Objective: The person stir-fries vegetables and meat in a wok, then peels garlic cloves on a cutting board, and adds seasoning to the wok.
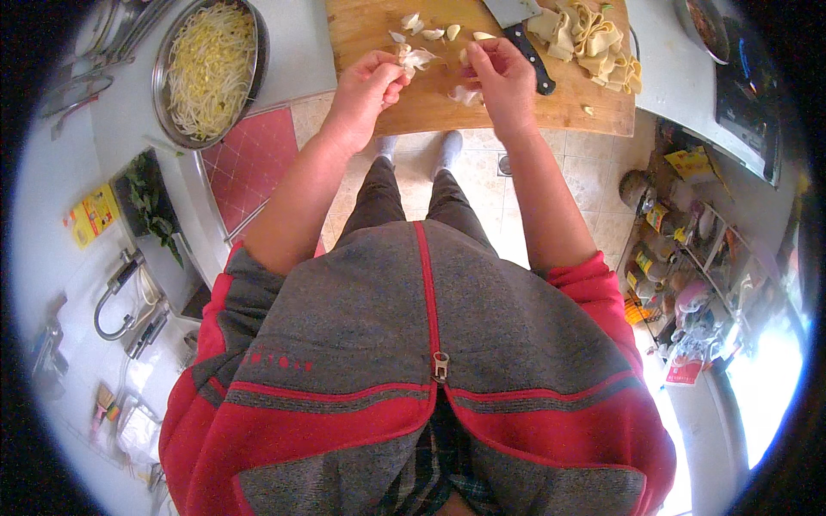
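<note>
Over a wooden cutting board, my left hand pinches a piece of garlic with loose papery skin. A pale garlic clove shows at the fingertips of my right hand, partly covered by them. Several garlic cloves lie on the board beyond my hands. Loose garlic skin rests just below the right fingers. A cleaver with a black riveted handle lies beside my right hand, its blade cut off by the top of the view.
Folded strips of tofu skin or wide noodles cover the board's right side. A metal pan of bean sprouts stands on the left counter. Leafy greens lie by the sink faucet. At right are a cooktop and a pan.
</note>
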`<state>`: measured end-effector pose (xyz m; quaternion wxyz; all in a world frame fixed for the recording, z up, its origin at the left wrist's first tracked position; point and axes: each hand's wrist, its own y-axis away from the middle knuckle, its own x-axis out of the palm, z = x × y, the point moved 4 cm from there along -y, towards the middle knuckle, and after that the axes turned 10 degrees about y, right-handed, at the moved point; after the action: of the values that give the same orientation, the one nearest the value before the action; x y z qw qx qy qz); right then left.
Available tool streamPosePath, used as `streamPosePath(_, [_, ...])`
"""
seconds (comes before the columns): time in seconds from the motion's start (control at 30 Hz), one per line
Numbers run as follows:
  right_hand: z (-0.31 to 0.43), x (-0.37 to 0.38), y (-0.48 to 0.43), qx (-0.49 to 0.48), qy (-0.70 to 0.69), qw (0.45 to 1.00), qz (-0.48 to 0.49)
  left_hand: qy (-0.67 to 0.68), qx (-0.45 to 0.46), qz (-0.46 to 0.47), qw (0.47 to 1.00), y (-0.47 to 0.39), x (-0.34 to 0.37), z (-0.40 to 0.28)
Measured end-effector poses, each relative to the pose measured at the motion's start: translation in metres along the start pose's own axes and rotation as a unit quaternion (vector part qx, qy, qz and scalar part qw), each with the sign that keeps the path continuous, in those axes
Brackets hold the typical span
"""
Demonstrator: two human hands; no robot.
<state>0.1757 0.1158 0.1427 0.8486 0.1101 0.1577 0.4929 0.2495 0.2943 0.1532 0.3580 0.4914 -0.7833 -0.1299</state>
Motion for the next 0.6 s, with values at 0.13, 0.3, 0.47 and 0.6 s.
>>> streamPosePath(0.13, [0.018, -0.014, -0.001, -0.210, 0.415, 0.876, -0.126, -0.021, -0.006, 0.014, 1.000, 0.000, 0.005, 0.001])
streamPosePath(0.3, [0.036, -0.004, 0.008, -0.277, 0.312, 0.906, -0.071, -0.067, 0.009, 0.006, 0.998, 0.003, 0.006, 0.000])
streamPosePath(0.47, [0.046, 0.017, 0.014, -0.232, 0.177, 0.954, 0.066, -0.228, 0.049, 0.029, 0.972, 0.003, 0.008, 0.000])
streamPosePath(0.6, [0.039, 0.016, 0.013, -0.156, 0.191, 0.967, 0.060, -0.377, 0.130, 0.036, 0.916, 0.006, 0.012, -0.005])
